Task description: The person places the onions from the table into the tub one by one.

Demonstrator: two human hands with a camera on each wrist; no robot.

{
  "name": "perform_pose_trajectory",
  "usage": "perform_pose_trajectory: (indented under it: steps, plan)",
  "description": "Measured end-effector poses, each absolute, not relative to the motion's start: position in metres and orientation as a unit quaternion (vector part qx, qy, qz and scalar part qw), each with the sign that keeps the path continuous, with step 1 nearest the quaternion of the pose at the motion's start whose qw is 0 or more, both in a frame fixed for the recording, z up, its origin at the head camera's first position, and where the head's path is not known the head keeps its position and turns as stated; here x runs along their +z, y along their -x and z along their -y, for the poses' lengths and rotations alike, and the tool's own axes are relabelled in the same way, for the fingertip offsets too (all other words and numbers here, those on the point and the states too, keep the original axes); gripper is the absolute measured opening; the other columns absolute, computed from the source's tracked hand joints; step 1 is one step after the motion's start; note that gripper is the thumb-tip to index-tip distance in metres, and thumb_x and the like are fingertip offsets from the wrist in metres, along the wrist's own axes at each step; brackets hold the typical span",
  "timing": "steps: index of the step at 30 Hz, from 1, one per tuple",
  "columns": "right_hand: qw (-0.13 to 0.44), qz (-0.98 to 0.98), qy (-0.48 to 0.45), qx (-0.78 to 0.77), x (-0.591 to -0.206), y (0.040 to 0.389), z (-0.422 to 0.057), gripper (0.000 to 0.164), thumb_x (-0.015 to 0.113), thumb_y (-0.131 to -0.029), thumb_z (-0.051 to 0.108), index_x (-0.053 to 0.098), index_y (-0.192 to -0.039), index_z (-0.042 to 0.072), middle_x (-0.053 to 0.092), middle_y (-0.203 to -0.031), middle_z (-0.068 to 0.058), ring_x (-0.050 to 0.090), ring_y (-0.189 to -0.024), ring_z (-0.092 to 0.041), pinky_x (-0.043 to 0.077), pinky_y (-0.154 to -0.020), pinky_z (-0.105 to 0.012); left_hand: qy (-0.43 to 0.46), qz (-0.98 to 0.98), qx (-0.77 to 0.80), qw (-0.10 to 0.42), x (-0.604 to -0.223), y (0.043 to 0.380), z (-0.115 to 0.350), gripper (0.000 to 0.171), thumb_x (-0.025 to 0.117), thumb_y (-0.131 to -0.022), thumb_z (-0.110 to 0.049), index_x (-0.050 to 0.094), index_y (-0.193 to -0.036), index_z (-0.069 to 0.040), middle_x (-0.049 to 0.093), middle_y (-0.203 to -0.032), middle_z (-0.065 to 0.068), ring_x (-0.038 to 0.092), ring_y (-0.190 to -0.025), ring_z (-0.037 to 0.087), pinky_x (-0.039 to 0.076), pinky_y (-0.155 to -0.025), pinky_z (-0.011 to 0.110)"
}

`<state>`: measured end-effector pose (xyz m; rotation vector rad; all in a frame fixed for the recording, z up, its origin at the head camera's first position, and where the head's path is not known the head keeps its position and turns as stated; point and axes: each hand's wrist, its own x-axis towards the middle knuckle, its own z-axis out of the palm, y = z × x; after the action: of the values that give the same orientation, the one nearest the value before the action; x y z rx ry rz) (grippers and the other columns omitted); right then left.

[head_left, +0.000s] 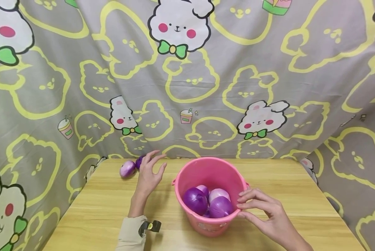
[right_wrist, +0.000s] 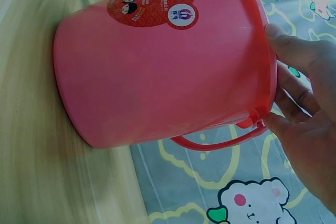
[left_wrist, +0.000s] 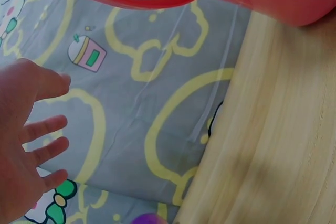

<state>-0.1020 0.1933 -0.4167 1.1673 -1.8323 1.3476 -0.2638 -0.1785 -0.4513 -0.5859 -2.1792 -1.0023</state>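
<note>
A pink bucket (head_left: 210,174) stands on the table with several purple onions (head_left: 195,201) inside, a paler one (head_left: 219,194) among them. My right hand (head_left: 265,209) pinches the bucket's right rim, thumb outside and fingertips over the edge; the right wrist view shows this grip beside the handle joint. My left hand (head_left: 149,176) hovers left of the bucket with spread, relaxed fingers and holds nothing. Just behind it lie two more onions: a pale purple one (head_left: 127,169) and a dark one (head_left: 139,162), partly hidden by the fingers.
The wooden table (head_left: 93,216) ends at a grey curtain (head_left: 187,90) with cartoon prints, which hangs behind it and on both sides. The bucket's handle (right_wrist: 220,144) hangs down on its far side. A black strap device (head_left: 149,227) sits on the left sleeve.
</note>
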Motion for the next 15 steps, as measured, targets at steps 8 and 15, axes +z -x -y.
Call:
perform_pose_trajectory:
  steps: [8, 15]
  plan:
    - [0.295, 0.686, -0.439, 0.500, -0.4179, 0.1026, -0.1923, 0.037, 0.084, -0.074, -0.010, 0.078, -0.107, 0.005, 0.070, -0.107, -0.011, 0.063, -0.113, -0.022, 0.046, -0.106, -0.024, 0.221, 0.834, -0.377, 0.338, -0.4545, 0.2664, 0.1775, 0.030, 0.080, -0.085, -0.007, 0.076, -0.115, -0.008, 0.061, -0.133, 0.021, 0.054, -0.120, 0.041, 0.042, -0.099, 0.057]
    - [0.297, 0.688, -0.437, 0.498, -0.4183, 0.1023, -0.1919, 0.044, 0.084, -0.069, -0.015, 0.078, -0.107, 0.006, 0.070, -0.107, -0.010, 0.063, -0.112, -0.022, 0.047, -0.105, -0.024, 0.220, 0.836, -0.373, 0.337, -0.4572, 0.2704, 0.1798, 0.032, 0.082, -0.083, -0.004, 0.076, -0.114, -0.006, 0.062, -0.131, 0.022, 0.055, -0.118, 0.043, 0.042, -0.099, 0.057]
